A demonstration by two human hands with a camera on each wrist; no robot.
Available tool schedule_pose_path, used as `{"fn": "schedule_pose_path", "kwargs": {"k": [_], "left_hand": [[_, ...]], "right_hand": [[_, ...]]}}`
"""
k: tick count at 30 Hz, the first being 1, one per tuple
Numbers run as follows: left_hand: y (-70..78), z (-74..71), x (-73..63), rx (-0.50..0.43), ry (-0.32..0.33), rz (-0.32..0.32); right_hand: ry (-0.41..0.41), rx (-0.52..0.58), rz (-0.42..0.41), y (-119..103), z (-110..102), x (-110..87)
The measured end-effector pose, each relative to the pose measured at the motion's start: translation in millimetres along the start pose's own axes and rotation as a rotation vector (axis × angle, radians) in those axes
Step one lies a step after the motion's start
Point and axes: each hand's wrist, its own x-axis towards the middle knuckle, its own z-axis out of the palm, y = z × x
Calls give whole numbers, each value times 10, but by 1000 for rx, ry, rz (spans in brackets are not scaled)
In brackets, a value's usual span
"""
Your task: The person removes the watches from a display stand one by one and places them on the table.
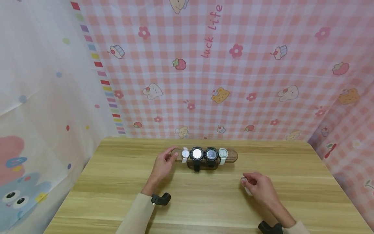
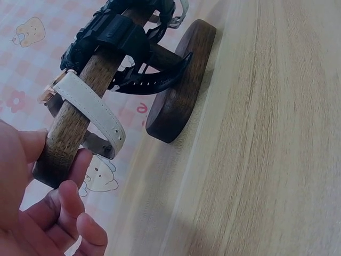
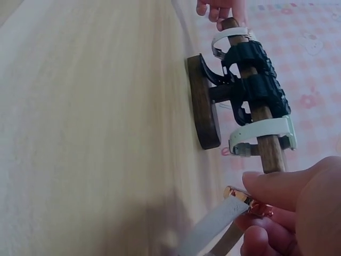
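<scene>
A dark wooden watch stand [image 1: 232, 156] holds several watches along its crossbar. From the left come a white-strapped watch [image 1: 185, 153], a black watch with a bright face [image 1: 197, 154], another black watch [image 1: 211, 154] and a pale green square one [image 1: 223, 153]. My left hand [image 1: 162, 166] grips the crossbar's left end between thumb and fingers, beside the white strap [image 2: 91, 101]. Away from the stand, front right, my right hand [image 1: 262, 189] pinches a rose-gold watch with a pale strap [image 3: 213, 226] by its case. The strap hangs down; its dial is hidden.
The wood-grain table [image 1: 204, 201] runs back to a pink checked cloth [image 1: 198, 81] right behind the stand. A white patterned cloth [image 1: 43, 81] hangs at the left. Black wrist bands with mounts [image 1: 161, 199] sit on both wrists.
</scene>
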Motion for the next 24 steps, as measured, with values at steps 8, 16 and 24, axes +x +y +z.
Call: {"fn": "schedule_pose_path", "kwargs": {"k": [8,16,24], "left_hand": [[-17,-7,11,2,-3,14],[1,-21,8,4,-4,-2],[3,-19,5,6,-9,13]], "right_hand": [[-10,4,31,-18,96,-15],[-39,-8,67,-59,179,8],[-79,-3,97,-65,225,14]]}}
